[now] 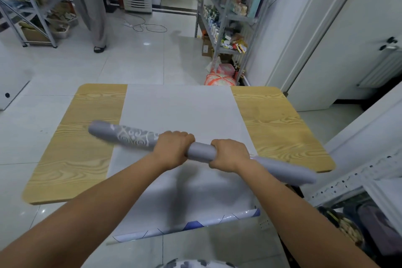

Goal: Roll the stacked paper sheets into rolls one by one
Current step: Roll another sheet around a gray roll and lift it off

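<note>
A grey paper roll (130,138) with a white swirl pattern is held slightly above the wooden table (272,119), slanting from upper left to lower right. My left hand (173,148) grips its middle, and my right hand (228,154) grips it just to the right. Under the roll a stack of pale flat paper sheets (180,106) covers the table's middle and hangs over the near edge. The overhanging end (187,227) curls up and shows a blue and white geometric print.
A person (89,4) stands at the back left by metal shelves (32,6). More stocked shelving (226,13) stands at the back right, with bags on the floor (219,78). A cable (148,26) lies on the tiled floor. White rails (359,169) lie close on my right.
</note>
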